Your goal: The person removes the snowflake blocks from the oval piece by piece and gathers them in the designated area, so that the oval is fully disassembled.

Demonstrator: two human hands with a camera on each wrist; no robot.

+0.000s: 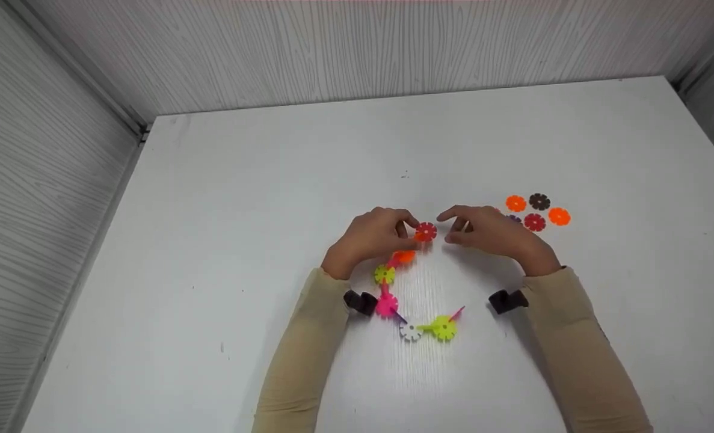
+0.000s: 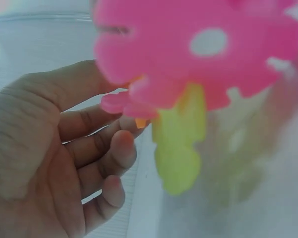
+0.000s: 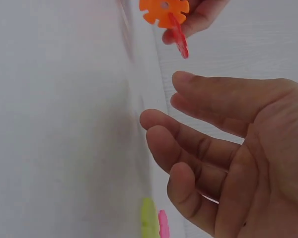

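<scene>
My left hand point(image 1: 381, 233) pinches the upper end of a chain of slotted plastic discs, where an orange disc point(image 3: 164, 11) joins a red disc point(image 1: 426, 231). From there the chain curves down past a yellow disc point(image 1: 384, 274), a pink disc point(image 1: 387, 305) and a white disc point(image 1: 411, 331) to a yellow-green disc point(image 1: 445, 328) with a pink piece point(image 1: 458, 313) set edge-on. In the left wrist view, a large pink disc point(image 2: 154, 39) hides the thumb and index fingertips. Just right of the red disc, my right hand point(image 1: 483, 228) holds nothing, its fingers loosely bent and apart.
Beyond the right hand lie loose discs: an orange one point(image 1: 516, 203), a dark one point(image 1: 539, 201), a red one point(image 1: 535, 222) and another orange one point(image 1: 559, 216). A purple disc point(image 1: 515, 218) is partly covered by the hand. Wood-grain panels point(image 1: 344, 48) border the white table point(image 1: 242, 180).
</scene>
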